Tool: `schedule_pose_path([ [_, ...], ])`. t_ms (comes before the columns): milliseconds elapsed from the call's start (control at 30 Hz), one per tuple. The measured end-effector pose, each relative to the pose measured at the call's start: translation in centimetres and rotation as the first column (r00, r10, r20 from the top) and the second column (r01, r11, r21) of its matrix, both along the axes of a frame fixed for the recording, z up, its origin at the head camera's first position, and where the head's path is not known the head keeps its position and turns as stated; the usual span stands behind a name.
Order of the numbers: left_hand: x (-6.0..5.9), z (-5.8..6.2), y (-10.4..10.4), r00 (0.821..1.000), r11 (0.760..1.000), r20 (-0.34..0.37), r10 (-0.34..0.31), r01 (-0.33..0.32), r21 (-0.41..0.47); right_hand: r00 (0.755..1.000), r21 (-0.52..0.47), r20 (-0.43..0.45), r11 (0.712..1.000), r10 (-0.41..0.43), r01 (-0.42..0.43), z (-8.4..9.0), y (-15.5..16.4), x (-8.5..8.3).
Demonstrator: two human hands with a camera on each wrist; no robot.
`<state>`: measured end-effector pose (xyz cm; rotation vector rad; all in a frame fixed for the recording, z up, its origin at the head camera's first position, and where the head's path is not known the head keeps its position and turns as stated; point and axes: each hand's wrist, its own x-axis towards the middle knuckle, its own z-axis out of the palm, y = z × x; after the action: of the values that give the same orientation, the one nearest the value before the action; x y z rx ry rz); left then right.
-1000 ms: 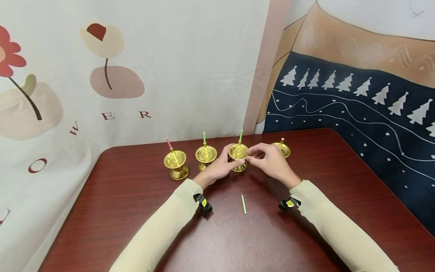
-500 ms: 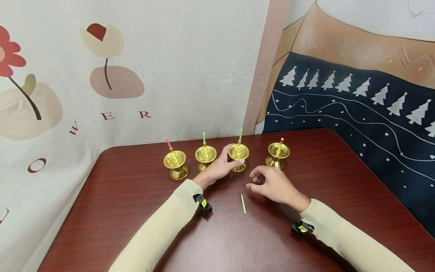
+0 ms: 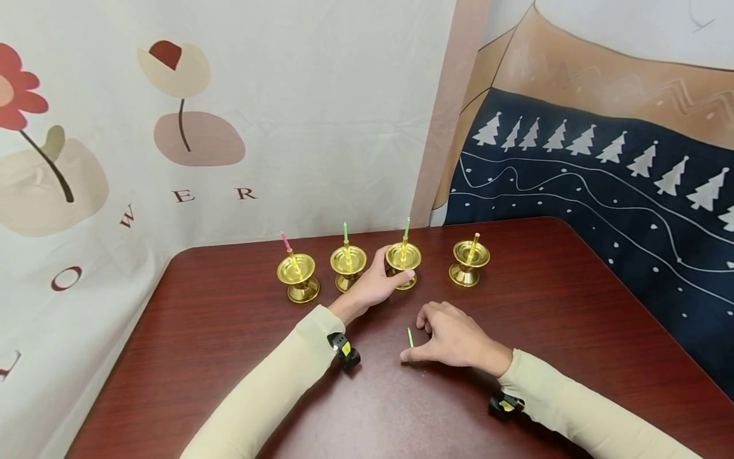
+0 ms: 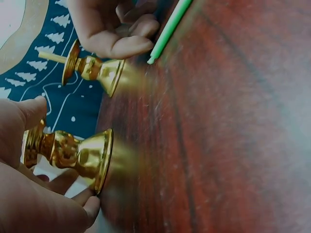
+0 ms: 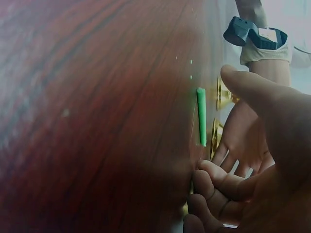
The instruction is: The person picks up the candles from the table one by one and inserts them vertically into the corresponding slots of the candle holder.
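Observation:
My left hand grips a brass candle holder that stands upright on the table with a green candle in it. In the left wrist view its thumb lies at the dish of that brass candle holder and its fingers pass round the stem and base. A loose green candle lies on the table. Over it hovers my right hand, thumb and fingers spread to either side. The right wrist view shows the loose candle apart from the thumb and the curved fingers.
To the left stand a brass holder with a pink candle and a brass holder with a green candle. A candleless brass holder stands at the right. Printed cloths hang behind the red-brown table.
My right hand has left the held candle holder and come down toward me, to the loose green candle. The left hand stays on the same holder.

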<state>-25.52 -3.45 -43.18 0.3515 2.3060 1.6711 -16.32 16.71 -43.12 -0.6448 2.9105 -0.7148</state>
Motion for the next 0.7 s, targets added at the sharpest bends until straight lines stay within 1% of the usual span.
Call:
schedule_pose_path([
  [167, 0.8, 0.1, 0.0, 1.000, 0.999, 0.003, 0.028, -0.028, -0.035, 1.000, 0.029, 0.009, 1.000, -0.007, 0.007, -0.1, -0.3, 0.2],
  [367, 1.8, 0.7, -0.3, 0.999, 0.999, -0.010, 0.030, -0.031, -0.043, 0.998, 0.032, -0.038, 0.999, 0.044, -0.043, -0.2, -0.2, 0.2],
  [533, 2.8, 1.2, -0.5, 0.999, 0.993, 0.004, 0.039, -0.038, -0.110, 0.994, -0.001, -0.074, 0.996, 0.084, -0.084, -0.3, 0.1, 0.2],
  [600, 3.1, 1.3, -0.5, 1.000, 0.991, 0.015, 0.020, -0.018, -0.129, 0.989, -0.041, -0.101, 0.992, 0.111, -0.116, -0.9, 0.3, -0.1],
  [700, 3.4, 1.2, -0.4, 0.999, 0.990, 0.016, -0.037, 0.039, -0.133, 0.979, -0.106, -0.137, 0.980, 0.151, -0.166, -3.2, 1.1, -1.1],
])
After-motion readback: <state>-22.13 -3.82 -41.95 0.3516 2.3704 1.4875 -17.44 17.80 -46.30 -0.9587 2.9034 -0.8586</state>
